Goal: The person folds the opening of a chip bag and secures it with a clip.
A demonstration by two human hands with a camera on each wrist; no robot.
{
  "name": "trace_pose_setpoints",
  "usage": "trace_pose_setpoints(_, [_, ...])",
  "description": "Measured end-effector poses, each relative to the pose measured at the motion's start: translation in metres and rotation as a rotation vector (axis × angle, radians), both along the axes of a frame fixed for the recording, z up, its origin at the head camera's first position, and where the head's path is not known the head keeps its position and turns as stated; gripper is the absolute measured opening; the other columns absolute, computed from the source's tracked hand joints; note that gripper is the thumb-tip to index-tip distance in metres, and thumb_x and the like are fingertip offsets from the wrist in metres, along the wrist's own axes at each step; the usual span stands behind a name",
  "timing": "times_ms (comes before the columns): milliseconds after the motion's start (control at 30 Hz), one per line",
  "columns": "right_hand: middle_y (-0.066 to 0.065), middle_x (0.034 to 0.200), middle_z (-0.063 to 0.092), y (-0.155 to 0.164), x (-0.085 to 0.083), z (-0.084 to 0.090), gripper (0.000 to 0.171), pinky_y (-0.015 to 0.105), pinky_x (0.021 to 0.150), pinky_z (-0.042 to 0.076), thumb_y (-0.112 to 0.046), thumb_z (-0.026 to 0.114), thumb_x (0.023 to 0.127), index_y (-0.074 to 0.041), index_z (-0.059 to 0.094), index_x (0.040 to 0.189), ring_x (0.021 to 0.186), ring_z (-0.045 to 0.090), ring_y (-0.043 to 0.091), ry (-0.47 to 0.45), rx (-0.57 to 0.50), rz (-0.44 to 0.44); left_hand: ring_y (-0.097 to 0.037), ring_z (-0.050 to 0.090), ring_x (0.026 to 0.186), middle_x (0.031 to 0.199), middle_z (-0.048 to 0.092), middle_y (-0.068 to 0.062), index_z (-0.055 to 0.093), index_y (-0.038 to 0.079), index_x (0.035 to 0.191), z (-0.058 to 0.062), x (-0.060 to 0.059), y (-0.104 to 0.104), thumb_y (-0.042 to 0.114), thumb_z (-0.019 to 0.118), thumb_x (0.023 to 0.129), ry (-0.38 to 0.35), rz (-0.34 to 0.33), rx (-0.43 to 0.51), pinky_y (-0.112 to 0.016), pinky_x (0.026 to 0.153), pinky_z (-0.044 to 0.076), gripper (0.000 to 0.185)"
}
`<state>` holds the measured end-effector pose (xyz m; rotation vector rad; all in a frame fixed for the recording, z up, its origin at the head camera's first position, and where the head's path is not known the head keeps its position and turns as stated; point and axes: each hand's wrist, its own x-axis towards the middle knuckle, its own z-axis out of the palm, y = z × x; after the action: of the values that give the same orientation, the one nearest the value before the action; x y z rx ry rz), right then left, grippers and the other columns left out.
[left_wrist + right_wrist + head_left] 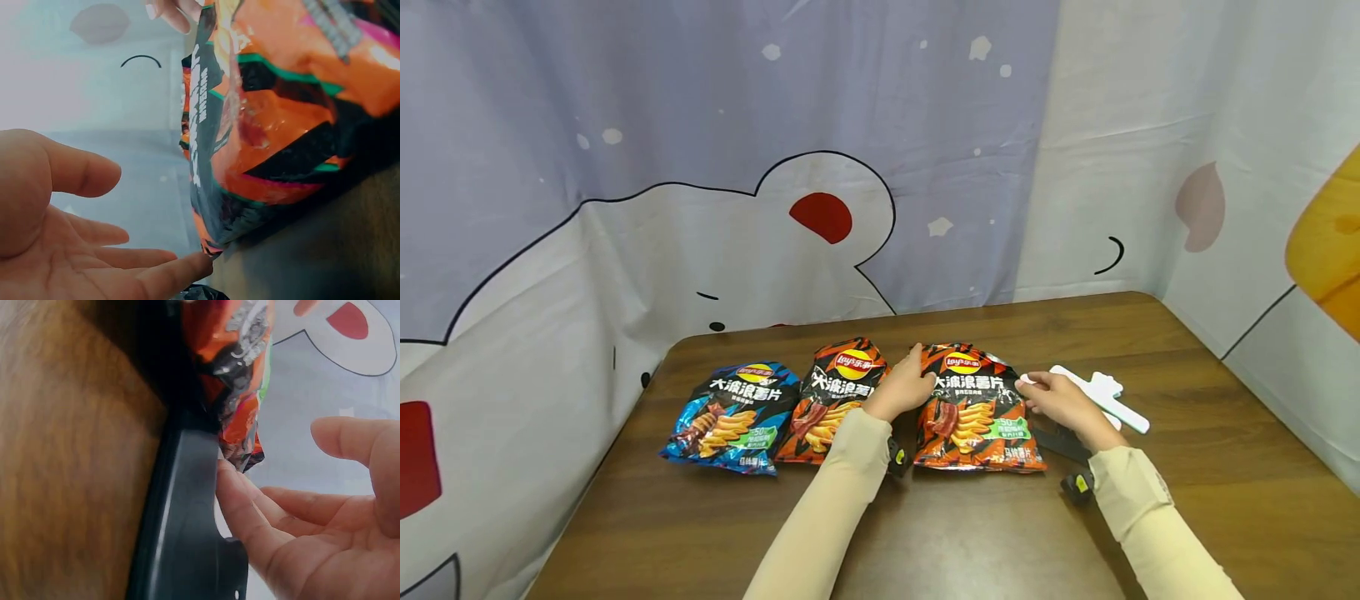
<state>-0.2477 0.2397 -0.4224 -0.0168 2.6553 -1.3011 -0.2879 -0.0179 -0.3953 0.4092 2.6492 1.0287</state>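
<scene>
Rightmost chip bag point(973, 417) lies on the table point(940, 533), beside another orange bag point(842, 387). Left hand point(902, 388) and right hand point(1066, 406) flank it, grip apart, fingers extended, nothing clamped. Looks like positioning; next move probably calls for light, even side pressure.

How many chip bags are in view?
3: the blue bag at left, the middle orange bag partly behind the left hand, and the right orange bag between it and the right hand.
</scene>
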Motion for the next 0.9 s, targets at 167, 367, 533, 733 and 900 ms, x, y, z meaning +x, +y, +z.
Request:
trace_pose_setpoints(167, [0.031,0.124,0.057,-0.0008,-0.0017,-0.0027,0.067,0.037,0.083,0.053,-0.035,0.046,0.101,0.018,0.031,0.141,0.093,0.066,0.021,-0.008,0.017,0.012,-0.028,0.035,0.14,0.161,0.01,-0.015,-0.001,0.009,0.155,-0.0031,0.0002,0.003,0.021,0.035,0.103,-0.04,-0.037,0.023,-0.045,0.111,0.032,0.064])
trace_pose_setpoints(367, [0.032,0.125,0.056,-0.0017,-0.0015,-0.0043,0.067,0.035,0.08,0.053,-0.032,0.047,0.101,0.018,0.03,0.141,0.086,0.066,0.016,-0.014,-0.015,0.003,-0.028,0.031,0.143,0.161,0.009,-0.015,-0.001,0.01,0.155,-0.0068,0.002,0.0061,0.014,0.033,0.101,-0.057,-0.051,0.054,-0.043,0.102,0.035,0.064])
trace_pose_setpoints(533, [0.035,0.129,0.052,-0.0034,-0.0015,-0.0069,0.067,0.035,0.081,0.052,-0.029,0.05,0.099,0.019,0.028,0.141,0.083,0.066,0.016,-0.006,-0.022,-0.002,-0.028,0.008,0.149,0.162,0.007,-0.014,0.003,0.01,0.155,-0.0071,0.0029,0.0069,0.008,0.033,0.097,-0.053,-0.065,0.049,-0.043,0.113,0.026,0.066])
trace_pose_setpoints(733, [0.035,0.125,0.055,-0.0047,-0.0002,-0.0072,0.067,0.037,0.079,0.054,-0.02,0.058,0.096,0.017,0.027,0.142,0.082,0.067,0.021,0.029,-0.04,0.003,-0.027,0.009,0.149,0.162,0.009,-0.013,0.005,0.009,0.155,-0.01,0.0041,0.0068,0.01,0.036,0.098,-0.031,-0.078,0.037,-0.044,0.117,0.021,0.066])
trace_pose_setpoints(900, [0.031,0.119,0.059,-0.0049,0.0001,-0.0069,0.065,0.039,0.081,0.053,-0.019,0.06,0.094,0.013,0.031,0.143,0.09,0.068,0.027,0.061,-0.077,0.006,-0.028,0.009,0.149,0.161,0.008,-0.015,0.005,0.008,0.155,-0.0106,0.0056,0.0053,0.018,0.04,0.101,-0.004,-0.06,0.045,-0.047,0.118,0.02,0.066])
